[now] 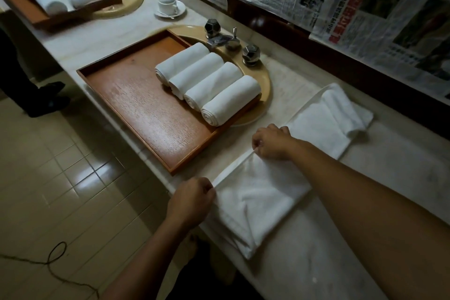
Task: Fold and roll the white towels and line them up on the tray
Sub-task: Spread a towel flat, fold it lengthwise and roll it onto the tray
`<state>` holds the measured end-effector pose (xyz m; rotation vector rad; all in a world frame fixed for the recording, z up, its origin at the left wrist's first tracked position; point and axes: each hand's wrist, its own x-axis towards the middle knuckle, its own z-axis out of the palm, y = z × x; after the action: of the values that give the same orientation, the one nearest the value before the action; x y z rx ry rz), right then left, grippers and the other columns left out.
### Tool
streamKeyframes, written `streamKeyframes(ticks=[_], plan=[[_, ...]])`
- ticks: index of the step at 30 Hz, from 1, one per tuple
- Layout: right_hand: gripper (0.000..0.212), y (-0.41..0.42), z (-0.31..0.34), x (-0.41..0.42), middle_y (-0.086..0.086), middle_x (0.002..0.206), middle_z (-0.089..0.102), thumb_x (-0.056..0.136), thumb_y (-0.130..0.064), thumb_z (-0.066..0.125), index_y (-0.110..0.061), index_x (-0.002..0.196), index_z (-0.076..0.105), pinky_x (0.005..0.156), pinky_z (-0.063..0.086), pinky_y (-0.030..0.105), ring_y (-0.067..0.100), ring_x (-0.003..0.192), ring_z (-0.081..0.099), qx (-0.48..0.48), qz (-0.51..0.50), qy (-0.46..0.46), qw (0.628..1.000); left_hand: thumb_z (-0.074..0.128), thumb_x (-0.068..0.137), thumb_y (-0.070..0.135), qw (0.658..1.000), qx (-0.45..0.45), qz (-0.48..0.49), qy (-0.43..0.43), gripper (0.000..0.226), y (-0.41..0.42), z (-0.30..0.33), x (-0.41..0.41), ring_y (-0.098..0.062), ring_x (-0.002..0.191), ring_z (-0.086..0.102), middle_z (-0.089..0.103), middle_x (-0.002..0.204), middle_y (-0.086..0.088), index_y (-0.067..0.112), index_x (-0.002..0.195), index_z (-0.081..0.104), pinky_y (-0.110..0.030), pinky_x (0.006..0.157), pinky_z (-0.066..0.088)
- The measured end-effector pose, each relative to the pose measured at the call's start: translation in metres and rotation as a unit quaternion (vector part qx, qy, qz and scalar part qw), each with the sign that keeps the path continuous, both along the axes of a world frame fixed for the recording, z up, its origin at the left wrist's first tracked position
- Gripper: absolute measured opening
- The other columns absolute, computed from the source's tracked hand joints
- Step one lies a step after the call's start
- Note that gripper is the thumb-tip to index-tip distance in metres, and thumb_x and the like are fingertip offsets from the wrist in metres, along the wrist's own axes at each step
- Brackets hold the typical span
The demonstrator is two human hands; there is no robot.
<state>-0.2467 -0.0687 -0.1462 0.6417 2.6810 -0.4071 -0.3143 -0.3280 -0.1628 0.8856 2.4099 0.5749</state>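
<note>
Four rolled white towels [207,83] side by side on wooden tray [136,105], folded towel [258,200] on counter

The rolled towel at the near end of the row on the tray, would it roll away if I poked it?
Probably not far. The nearest rolled towel is round, so a poke could turn it, but it lies snug against the next rolled towel, and the tray looks flat. It is soft cloth, so it would likely squash and might loosen at its spiral end.
</note>
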Motion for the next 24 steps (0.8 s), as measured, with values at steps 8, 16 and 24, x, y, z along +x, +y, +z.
streamKeyframes(ticks=[8,16,24], plan=[[0.013,-0.003,-0.013,-0.018,-0.001,0.102,0.058,0.094,-0.024,0.053,-0.028,0.085,0.063,0.088,0.026,0.04,0.019,0.106,0.04,0.008,-0.039,0.008,0.999,0.051,0.097,0.033,0.999,-0.026,0.008,0.044,0.016,0.006,-0.011,-0.01,-0.009,0.074,0.059,0.065,0.082,0.01,0.029,0.087,0.063,-0.028,0.058,0.044],[0.019,-0.025,-0.037,0.03,0.002,0.109,0.057,0.088,-0.029,0.053,-0.019,0.099,0.065,0.082,0.036,0.036,0.026,0.101,0.051,0.083,-0.132,0.234,0.96,0.059,0.092,0.036,0.966,0.034,-0.116,0.227,0.014,0.001,-0.026,0.005,-0.017,0.087,0.054,0.06,0.099,0.005,0.025,0.1,0.064,-0.032,0.069,0.042],[0.019,-0.075,-0.05,0.089,-0.003,0.099,0.066,0.076,-0.02,0.059,-0.017,0.091,0.071,0.073,0.046,0.036,0.025,0.088,0.058,0.086,-0.201,0.309,0.926,0.048,0.097,0.041,0.936,0.057,-0.271,0.218,0.031,-0.004,-0.028,-0.002,-0.016,0.11,0.054,0.056,0.128,0.001,0.026,0.119,0.063,-0.034,0.092,0.046]])
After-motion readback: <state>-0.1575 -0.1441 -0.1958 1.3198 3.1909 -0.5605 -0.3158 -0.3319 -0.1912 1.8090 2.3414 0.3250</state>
